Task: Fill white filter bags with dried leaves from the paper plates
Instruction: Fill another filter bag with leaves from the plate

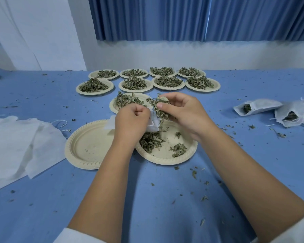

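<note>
Because the left hand (132, 120) covers most of the white filter bag (154, 124), only two soft white corners peek out, one on each side of the fist. Its fingers are curled tight round the thin cloth. I cannot tell if the bag's mouth is open. The right hand (182, 113) is just beside it, pinching a clump of dried leaves (157, 106) at the bag's top. They are crinkly and dark green.

Both hands hang over the middle of the tabletop (147, 199), which is blue and dotted with leaf crumbs. Under them lies a round paper plate (165, 159), cream with a bumpy rim, holding a few small heaps. Just beside it on the left sits a stack of nearly bare plates (84, 146); an arm hides where they meet. Another plate (116, 106) is half hidden behind the hands.

Toward the far edge, eight heaped plates (133, 85) sit in two rows. Near the right edge lie filled bags (258, 106) — the last one is cut off by the picture's side. Near the left edge a pile of flat bags (16, 137) with thin strings is cut off too.
</note>
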Demonstrator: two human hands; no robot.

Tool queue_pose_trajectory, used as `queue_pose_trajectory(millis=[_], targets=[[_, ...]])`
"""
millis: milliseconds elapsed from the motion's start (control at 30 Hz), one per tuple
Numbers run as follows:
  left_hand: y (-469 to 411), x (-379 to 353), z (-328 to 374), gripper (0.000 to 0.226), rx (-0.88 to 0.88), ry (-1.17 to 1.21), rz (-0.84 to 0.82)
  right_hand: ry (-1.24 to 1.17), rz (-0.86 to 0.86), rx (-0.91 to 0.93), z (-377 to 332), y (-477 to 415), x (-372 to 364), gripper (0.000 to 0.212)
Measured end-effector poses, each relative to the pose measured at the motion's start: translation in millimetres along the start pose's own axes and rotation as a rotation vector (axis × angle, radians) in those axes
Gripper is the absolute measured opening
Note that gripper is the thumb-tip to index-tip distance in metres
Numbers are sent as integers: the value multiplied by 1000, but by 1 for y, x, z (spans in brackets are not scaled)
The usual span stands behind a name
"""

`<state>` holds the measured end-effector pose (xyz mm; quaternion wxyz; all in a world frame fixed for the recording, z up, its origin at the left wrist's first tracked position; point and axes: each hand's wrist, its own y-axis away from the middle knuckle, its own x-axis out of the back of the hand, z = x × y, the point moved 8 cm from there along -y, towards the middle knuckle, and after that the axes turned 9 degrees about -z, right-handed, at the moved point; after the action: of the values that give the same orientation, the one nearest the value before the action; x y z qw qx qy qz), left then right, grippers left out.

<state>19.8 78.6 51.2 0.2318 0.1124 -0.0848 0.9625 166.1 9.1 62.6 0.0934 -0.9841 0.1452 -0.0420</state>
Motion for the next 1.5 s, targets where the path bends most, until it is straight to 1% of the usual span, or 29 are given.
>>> queue_pose_trajectory(millis=[67, 167, 233, 267, 367, 433, 533, 633, 700, 767, 867, 933, 1067, 1200, 1367, 1433, 1500], targets=[[0, 0, 0, 18, 5, 52, 3, 22, -47, 3, 1, 1, -5, 23], [0, 2, -4, 26, 30, 140, 18, 76, -119, -24, 2, 1, -7, 35], [1, 2, -4, 32, 33, 169, 22, 141, -123, -51, 4, 1, -5, 42], [1, 3, -3, 31, 25, 174, 24, 194, -110, -63, 5, 1, -3, 43], [2, 2, -2, 26, 21, 180, 10, 361, -49, -78, 6, 1, 1, 34], [1, -2, -3, 28, 37, 193, -29, 474, -22, -65, 6, 0, 2, 26], [2, -6, -1, 42, 33, 132, -61, 559, -37, -50, 10, -2, -2, 26], [3, -6, 2, 40, 19, 50, -44, 620, -57, -29, 8, -1, -6, 27], [2, -4, 1, 37, 18, 28, -25, 580, -106, -41, 7, -1, -8, 26], [1, -4, 0, 38, 26, 45, -31, 505, -148, -79, 8, 0, -8, 20], [2, -1, 0, 40, 25, 46, -19, 392, -148, -123, 9, 0, -7, 15], [1, 0, -1, 39, 30, 57, -15, 328, -141, -118, 10, 0, -8, 10], [0, -2, -3, 31, 39, 91, -15, 330, -66, -78, 11, 0, -7, 19], [0, -5, 2, 23, -11, 28, -31, 379, -3, -66, 13, 0, -3, 15], [3, -13, 8, 24, -56, -38, -91, 479, 27, -33, 12, 0, -6, 25], [4, -11, 8, 28, -50, -33, -63, 474, 17, -39, 12, 0, -8, 25], [2, -5, 5, 31, -29, -4, -22, 396, -11, -81, 14, -1, -7, 22]])
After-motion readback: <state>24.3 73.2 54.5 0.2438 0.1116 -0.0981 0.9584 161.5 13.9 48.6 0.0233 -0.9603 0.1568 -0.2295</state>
